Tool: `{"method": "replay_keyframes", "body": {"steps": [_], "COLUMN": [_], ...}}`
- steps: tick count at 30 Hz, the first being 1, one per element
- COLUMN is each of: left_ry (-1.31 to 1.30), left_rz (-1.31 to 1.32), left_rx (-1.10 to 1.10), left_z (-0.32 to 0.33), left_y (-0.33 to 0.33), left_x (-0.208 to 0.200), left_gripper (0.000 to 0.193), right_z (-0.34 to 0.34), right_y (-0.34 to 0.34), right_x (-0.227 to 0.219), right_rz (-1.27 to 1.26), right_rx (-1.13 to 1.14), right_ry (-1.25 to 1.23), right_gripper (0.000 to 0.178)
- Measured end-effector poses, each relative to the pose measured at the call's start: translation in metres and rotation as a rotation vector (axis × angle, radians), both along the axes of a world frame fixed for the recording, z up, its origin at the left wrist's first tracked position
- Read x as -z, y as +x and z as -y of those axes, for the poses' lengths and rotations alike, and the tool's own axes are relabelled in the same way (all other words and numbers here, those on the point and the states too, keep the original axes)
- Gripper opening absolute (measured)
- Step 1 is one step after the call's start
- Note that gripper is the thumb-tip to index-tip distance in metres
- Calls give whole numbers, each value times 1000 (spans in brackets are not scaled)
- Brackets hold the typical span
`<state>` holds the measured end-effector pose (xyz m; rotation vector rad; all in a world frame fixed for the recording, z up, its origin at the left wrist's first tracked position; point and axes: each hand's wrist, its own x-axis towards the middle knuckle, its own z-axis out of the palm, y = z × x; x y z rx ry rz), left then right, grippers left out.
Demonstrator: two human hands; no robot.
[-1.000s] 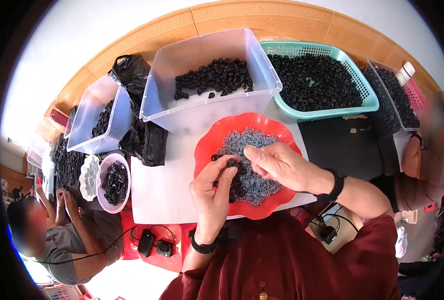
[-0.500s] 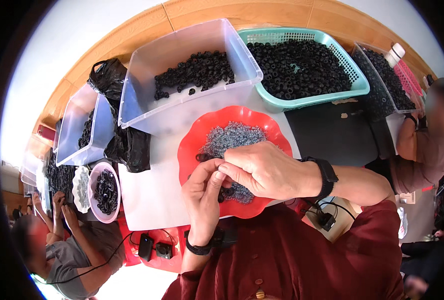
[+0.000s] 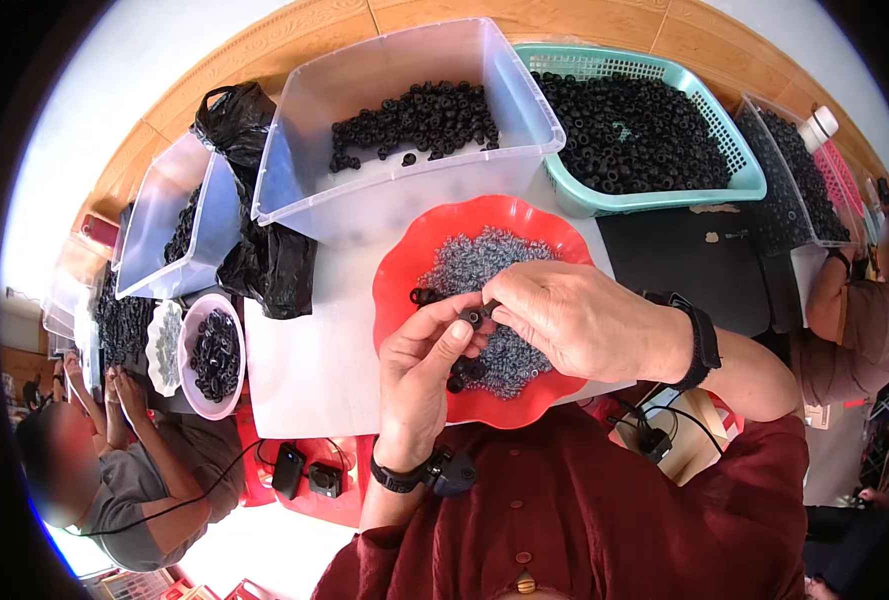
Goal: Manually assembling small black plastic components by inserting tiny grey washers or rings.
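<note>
A red dish (image 3: 401,265) with a scalloped rim lies in front of me, filled with small grey metallic-looking pieces (image 3: 474,255). Over it my left hand (image 3: 416,365) pinches a small black ring-shaped part (image 3: 471,318) between thumb and forefinger. More black parts (image 3: 424,296) show at this hand's fingers, and others lie under it on the grey pieces. My right hand (image 3: 594,320) meets the left from the right side, thumb and fingertips closed at a dark piece touching the held part. Whether that is a separate piece, I cannot tell.
Behind the dish stand a clear plastic bin (image 3: 414,180) and a turquoise basket (image 3: 654,203), both holding black parts. A black plastic bag (image 3: 269,270) hangs at the left, near a pink bowl (image 3: 241,355). Other people sit at the left and right.
My fingertips have moved slightly apart, bringing the black part into view. The right hand has shifted right, and the whole view has turned a little.
</note>
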<state>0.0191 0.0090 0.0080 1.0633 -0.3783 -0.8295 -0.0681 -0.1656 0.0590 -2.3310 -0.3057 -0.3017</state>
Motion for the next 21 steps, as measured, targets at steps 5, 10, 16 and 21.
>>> {"method": "replay_keyframes", "body": {"steps": [5, 10, 16, 21], "left_ry": [19, 28, 26, 16], "left_rz": [100, 171, 180, 192], "left_rx": [-53, -61, -45, -42], "left_z": [2, 2, 0, -2], "left_y": [-5, -7, -7, -6], "left_x": [1, 0, 0, 1], "left_gripper": [21, 19, 19, 19], "right_z": [-2, -2, -3, -3], "right_y": [-2, -2, -1, 2], "right_x": [0, -1, -3, -3], "right_rz": [-29, -88, -59, -41], "right_rx": [12, 17, 26, 12], "right_ry": [-59, -62, -55, -73], "right_gripper": [11, 11, 10, 14]}}
